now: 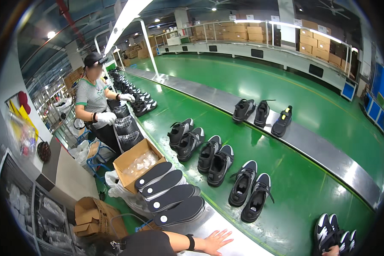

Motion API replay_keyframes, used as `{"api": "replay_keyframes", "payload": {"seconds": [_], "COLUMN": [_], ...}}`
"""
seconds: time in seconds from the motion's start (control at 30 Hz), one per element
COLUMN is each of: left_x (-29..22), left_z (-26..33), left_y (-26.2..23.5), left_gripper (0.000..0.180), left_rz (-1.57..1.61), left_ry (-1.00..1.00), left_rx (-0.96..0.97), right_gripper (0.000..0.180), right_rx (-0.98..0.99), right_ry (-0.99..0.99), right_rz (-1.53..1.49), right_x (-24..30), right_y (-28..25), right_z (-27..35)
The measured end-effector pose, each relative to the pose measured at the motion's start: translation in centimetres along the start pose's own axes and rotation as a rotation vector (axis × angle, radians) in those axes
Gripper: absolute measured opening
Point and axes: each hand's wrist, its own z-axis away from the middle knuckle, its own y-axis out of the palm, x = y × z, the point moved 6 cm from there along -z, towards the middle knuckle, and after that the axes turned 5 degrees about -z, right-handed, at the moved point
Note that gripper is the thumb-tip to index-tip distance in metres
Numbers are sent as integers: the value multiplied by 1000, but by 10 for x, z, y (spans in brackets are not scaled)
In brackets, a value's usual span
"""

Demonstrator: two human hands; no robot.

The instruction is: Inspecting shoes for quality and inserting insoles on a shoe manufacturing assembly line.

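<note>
My left hand (217,242) lies flat with its fingers spread on the pale metal edge beside the green belt, holding nothing. Close to it are several stacks of black insoles (180,210) with round white stickers at their heels. At the lower right, my right hand (332,251) grips the heel end of a black and white sneaker (324,228); the picture's edge cuts off part of this hand. More sneakers stand tightly beside that one. On the belt in front of me, a pair of black and grey sneakers (256,198) sits with laces loose.
More sneaker pairs (219,164) line the green belt (286,170). Several shoes (262,113) stand on the raised metal strip (320,149). An open carton (138,164) of small packets is beside the insoles. A gloved co-worker (96,96) stands at the left, near another carton (96,217).
</note>
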Motion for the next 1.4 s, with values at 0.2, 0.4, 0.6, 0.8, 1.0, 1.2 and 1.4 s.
{"api": "replay_keyframes", "payload": {"seconds": [0.2,0.4,0.6,0.8,1.0,1.2,1.4], "left_x": [1,-43,-72,-35,-24,-19,-40], "left_z": [6,0,17,41,69,81,82], "left_y": [6,-55,-75,-47,-37,-48,-72], "left_gripper": [76,79,105,103,80,58,48], "left_rz": [-106,610,894,742,1050,1248,359], "left_ry": [-14,278,51,-142,39,175,445], "left_rx": [-118,-431,-571,-531,-490,-494,-999], "right_gripper": [41,41,34,32,32,33,29], "right_rx": [-284,-237,-354,15,1,-409,-402], "right_ry": [-152,-426,-608,-480,-768,-488,-604], "right_rz": [28,-172,341,285,-176,-165,-153], "right_x": [135,266,372,397,392,257,171], "right_y": [-29,-47,38,132,134,127,192], "right_z": [69,180,304,347,380,295,243]}}
